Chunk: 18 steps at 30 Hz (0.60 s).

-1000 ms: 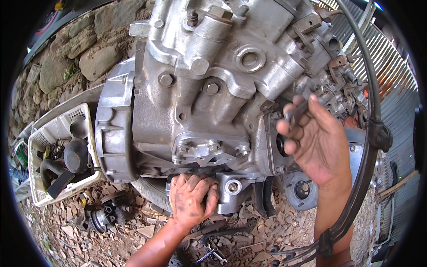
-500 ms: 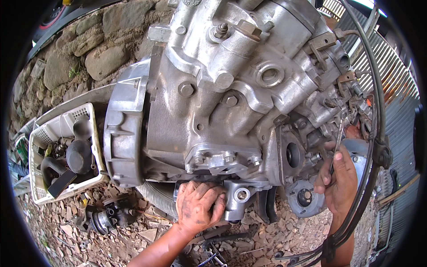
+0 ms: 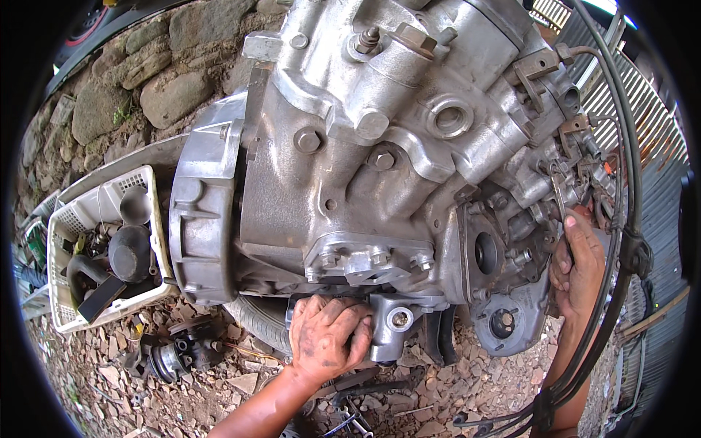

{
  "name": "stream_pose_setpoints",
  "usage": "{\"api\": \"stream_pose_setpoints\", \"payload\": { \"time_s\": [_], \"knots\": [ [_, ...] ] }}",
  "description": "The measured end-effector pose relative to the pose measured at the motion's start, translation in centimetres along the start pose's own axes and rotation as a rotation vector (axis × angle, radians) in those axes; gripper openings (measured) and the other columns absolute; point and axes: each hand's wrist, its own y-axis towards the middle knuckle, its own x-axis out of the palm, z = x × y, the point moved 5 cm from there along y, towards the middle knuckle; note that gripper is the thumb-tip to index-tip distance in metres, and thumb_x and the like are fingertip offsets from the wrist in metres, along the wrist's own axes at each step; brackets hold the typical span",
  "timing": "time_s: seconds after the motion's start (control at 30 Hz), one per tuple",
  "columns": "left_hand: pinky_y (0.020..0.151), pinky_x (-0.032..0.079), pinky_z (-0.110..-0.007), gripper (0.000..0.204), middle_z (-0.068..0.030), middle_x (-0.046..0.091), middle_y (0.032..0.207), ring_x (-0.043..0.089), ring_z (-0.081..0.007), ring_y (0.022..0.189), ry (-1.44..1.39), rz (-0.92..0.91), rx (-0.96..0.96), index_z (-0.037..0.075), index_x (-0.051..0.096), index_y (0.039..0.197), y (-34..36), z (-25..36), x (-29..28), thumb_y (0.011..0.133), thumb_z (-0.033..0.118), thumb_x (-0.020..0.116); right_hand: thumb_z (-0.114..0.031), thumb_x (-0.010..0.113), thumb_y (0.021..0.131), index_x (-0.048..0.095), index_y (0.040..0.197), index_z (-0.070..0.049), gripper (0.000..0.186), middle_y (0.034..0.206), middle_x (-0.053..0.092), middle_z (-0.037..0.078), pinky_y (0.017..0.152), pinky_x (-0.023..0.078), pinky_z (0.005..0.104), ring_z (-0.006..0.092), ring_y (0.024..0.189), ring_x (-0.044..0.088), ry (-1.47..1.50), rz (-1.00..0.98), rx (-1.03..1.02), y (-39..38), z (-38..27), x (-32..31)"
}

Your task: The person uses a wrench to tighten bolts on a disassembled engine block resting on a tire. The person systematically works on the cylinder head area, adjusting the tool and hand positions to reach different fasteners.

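Observation:
A large grey metal gearbox (image 3: 281, 208) with bolts and round ports fills the middle. My left hand (image 3: 330, 339) is closed over the edge of a small metal casting (image 3: 385, 336) along its underside; the fingertips are hidden beneath the housing. On the right, my right hand (image 3: 582, 264) is closed around a thin metal wrench (image 3: 560, 196). The wrench's upper end meets a fitting among the small parts and brackets (image 3: 573, 125) on the gearbox's right side. A flat grey cover plate (image 3: 527, 314) with a round hole lies below that hand.
Thick black hoses (image 3: 607, 292) hang in front of my right forearm. A white plastic crate (image 3: 159, 248) of black parts stands at left, before a stone wall (image 3: 175, 98). Beneath are a tyre (image 3: 261, 326), a loose black mechanical part (image 3: 171, 359) and stony ground (image 3: 244, 383).
My right hand has moved right and slightly up with the wrench, and the wrench now tilts the other way. My left hand stays in place. The view has shifted slightly.

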Motion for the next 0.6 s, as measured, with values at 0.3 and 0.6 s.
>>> {"api": "stream_pose_setpoints", "payload": {
  "time_s": [0.3,0.6],
  "knots": [
    [0.070,0.041,-0.035,0.011,0.0011,0.065,0.085,0.056,-0.0203,0.074,-0.005,-0.003,0.005,0.015,0.069,0.085,0.0,0.0,0.0,0.074,0.017,0.068,-0.036,0.050,0.100,0.057,0.101,-0.004,0.033,0.050,0.040,-0.002,0.028,0.022,0.0196,0.0040,0.032,0.030,-0.041,-0.129,0.087,-0.6,-0.2,1.1],
    [0.070,0.039,-0.037,0.008,-0.0021,0.065,0.085,0.054,-0.0245,0.075,-0.034,0.000,-0.013,0.013,0.067,0.082,0.0,0.2,0.0,0.074,0.013,0.066,-0.035,0.047,0.101,0.056,0.096,-0.006,0.032,0.054,0.044,0.000,0.030,0.026,0.0222,0.0071,0.032,0.033,0.082,-0.184,0.122,-0.7,0.4,1.5]
  ]
}}
